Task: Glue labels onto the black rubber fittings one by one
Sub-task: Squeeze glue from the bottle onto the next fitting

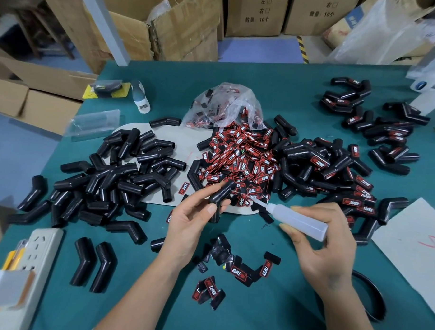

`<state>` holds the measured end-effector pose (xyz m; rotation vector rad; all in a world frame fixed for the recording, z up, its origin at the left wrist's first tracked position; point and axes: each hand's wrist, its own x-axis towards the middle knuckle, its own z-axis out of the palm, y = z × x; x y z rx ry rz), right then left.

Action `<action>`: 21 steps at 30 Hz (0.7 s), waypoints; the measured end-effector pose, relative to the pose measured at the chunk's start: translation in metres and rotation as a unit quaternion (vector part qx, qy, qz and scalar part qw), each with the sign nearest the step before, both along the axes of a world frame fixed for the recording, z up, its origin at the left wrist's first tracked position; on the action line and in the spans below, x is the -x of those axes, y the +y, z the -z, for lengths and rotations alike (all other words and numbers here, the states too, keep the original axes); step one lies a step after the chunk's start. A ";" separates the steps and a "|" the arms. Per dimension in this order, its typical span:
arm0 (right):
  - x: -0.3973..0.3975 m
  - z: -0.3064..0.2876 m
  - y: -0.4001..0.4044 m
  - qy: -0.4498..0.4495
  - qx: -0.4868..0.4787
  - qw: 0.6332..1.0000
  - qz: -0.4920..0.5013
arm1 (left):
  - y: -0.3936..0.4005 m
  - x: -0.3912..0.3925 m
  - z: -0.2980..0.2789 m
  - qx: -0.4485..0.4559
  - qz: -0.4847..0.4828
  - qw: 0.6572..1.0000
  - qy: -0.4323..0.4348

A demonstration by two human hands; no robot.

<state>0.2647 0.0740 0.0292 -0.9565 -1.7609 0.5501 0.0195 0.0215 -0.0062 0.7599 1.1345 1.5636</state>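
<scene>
Left grip (195, 213) pinches one bent black rubber fitting (220, 197) between thumb and fingers, held just above the green surface (255, 314) in front of the label heap. Right grip (325, 232) wraps around a translucent glue bottle (296, 220), nozzle aimed left toward the fitting, tip close to it but whether touching cannot be told. No label visible on the held fitting's showing face; judged to be at the glue-applying stage for this piece. Beyond the hands: a big heap of red-and-black labels (241, 158) spilling from a clear plastic bag (226, 106). A few loose labels (237, 271) lie near the wrists, some face down. Left of the heap, a large pile of bare fittings (117, 176), none showing labels, so apparently still to do. Right and far right, fittings with labels on them (358, 192), apparently finished. Judging by the piles, roughly half the job remains, perhaps more. Power strip (35, 254) at left edge; cardboard boxes (182, 25) behind the surface.
</scene>
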 end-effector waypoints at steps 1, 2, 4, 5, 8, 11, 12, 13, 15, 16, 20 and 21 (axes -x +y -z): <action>0.001 0.000 0.000 -0.002 0.001 1.000 -0.004 | 0.000 0.000 0.000 0.000 0.000 1.000 -0.001; 0.001 0.001 -0.001 -0.004 0.000 1.000 -0.006 | 0.000 0.000 0.000 0.000 0.000 1.000 -0.002; -0.001 0.001 -0.001 -0.003 0.002 1.000 -0.001 | 0.000 0.000 0.000 -0.003 0.000 1.000 -0.008; -0.002 0.001 0.000 -0.001 0.004 1.000 0.003 | 0.000 0.000 0.000 -0.003 0.000 1.000 -0.012; -0.001 0.000 0.000 0.000 0.004 1.000 0.006 | 0.000 0.000 -0.001 -0.002 0.002 1.000 -0.018; 0.001 0.000 -0.001 -0.007 0.002 1.000 -0.006 | -0.001 -0.001 -0.003 -0.003 0.003 1.000 -0.028; 0.001 -0.001 -0.001 -0.007 0.001 1.000 -0.005 | -0.001 -0.001 -0.003 -0.004 0.004 0.999 -0.034; 0.001 -0.001 -0.001 -0.005 0.000 1.000 -0.003 | -0.001 -0.001 -0.004 -0.004 0.005 0.999 -0.041; 0.000 -0.002 0.000 -0.001 0.000 1.000 0.004 | 0.000 -0.001 -0.005 -0.007 0.007 0.999 -0.050; 0.000 -0.002 0.000 -0.001 0.000 1.000 0.007 | 0.000 -0.002 -0.006 -0.008 0.006 0.999 -0.053; 0.002 -0.001 -0.002 -0.009 0.003 1.000 -0.003 | 0.001 -0.004 -0.005 -0.005 -0.004 0.998 -0.060; 0.003 -0.001 -0.002 -0.010 0.003 1.000 -0.006 | 0.001 -0.003 -0.005 -0.004 -0.006 0.998 -0.061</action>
